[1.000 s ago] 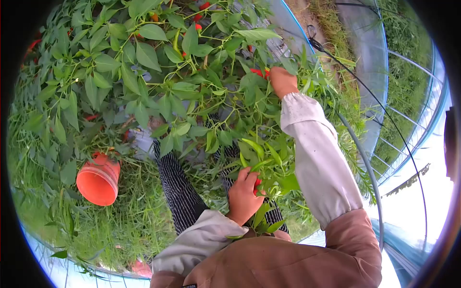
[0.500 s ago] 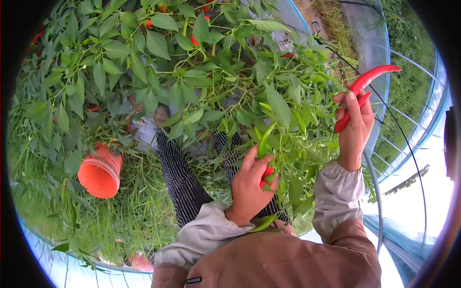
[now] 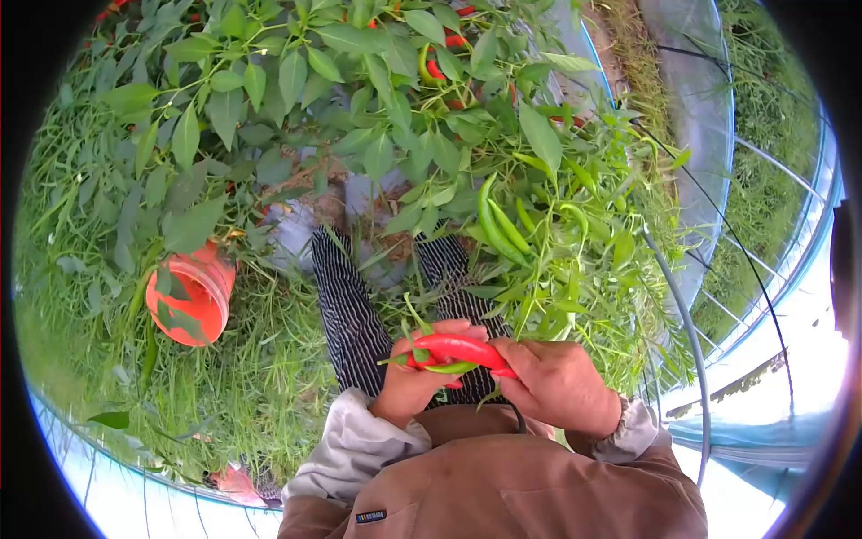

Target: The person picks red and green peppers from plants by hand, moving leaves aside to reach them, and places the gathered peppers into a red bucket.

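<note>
In front of the brown garment, my left hand (image 3: 409,382) is wrapped round several chili peppers, red ones and a green one. Touching it from the right, my right hand (image 3: 561,382) has its fingers closed on the end of a large red chili pepper (image 3: 462,349). That pepper lies across the top of the bunch in my left palm. A green chili pepper (image 3: 449,367) shows just beneath it. The fingers partly hide the lower peppers.
An orange bucket (image 3: 215,286) lies tilted in the grass at the left. Pepper plants (image 3: 377,85) with red and green fruit spread ahead. Green peppers (image 3: 500,232) hang right of the striped legs. A grey hose (image 3: 687,328) and plastic sheeting (image 3: 691,117) are at the right.
My right hand has come down and left with its red peppers to meet my left hand. My left hand has shifted left and lower. The view has moved, with the green peppers now hanging on the plant uncovered.
</note>
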A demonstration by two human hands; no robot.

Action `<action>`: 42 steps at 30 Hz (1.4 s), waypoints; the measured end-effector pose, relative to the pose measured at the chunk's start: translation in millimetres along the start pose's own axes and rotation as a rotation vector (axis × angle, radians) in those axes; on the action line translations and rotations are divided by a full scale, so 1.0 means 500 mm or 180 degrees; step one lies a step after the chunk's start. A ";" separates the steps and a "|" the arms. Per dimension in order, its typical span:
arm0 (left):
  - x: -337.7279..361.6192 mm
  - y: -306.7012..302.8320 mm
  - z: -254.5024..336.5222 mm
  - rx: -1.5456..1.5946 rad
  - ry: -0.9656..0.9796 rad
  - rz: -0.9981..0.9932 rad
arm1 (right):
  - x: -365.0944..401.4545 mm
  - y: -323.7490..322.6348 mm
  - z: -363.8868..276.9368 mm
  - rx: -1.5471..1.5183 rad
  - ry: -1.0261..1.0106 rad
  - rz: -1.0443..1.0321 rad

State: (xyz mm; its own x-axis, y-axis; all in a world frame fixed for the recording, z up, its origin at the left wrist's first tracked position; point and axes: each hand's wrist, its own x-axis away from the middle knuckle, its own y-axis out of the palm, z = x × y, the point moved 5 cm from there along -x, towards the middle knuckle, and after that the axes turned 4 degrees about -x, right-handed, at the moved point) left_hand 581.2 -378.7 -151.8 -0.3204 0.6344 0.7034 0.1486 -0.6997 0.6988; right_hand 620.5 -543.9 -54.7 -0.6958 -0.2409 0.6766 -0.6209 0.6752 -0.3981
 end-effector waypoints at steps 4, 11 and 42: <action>0.054 -0.094 0.055 0.1008 0.0473 0.0274 | -0.027 -0.004 -0.100 -0.0029 -0.0543 0.0132; 0.171 -0.203 0.143 0.0809 0.1437 -0.0680 | -0.110 0.152 -0.201 -0.0902 -0.0938 -0.1203; 0.649 -0.943 0.351 -0.2340 0.0400 0.4601 | -0.250 0.310 0.040 -0.1771 0.0811 -0.0294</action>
State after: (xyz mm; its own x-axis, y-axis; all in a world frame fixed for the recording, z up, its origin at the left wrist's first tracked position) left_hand 571.3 214.5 -230.3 -0.3938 -0.6581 0.6418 -0.0657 -0.6762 -0.7338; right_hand 604.0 -422.9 -213.5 -0.4974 -0.1881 0.8469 -0.3456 0.9384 0.0055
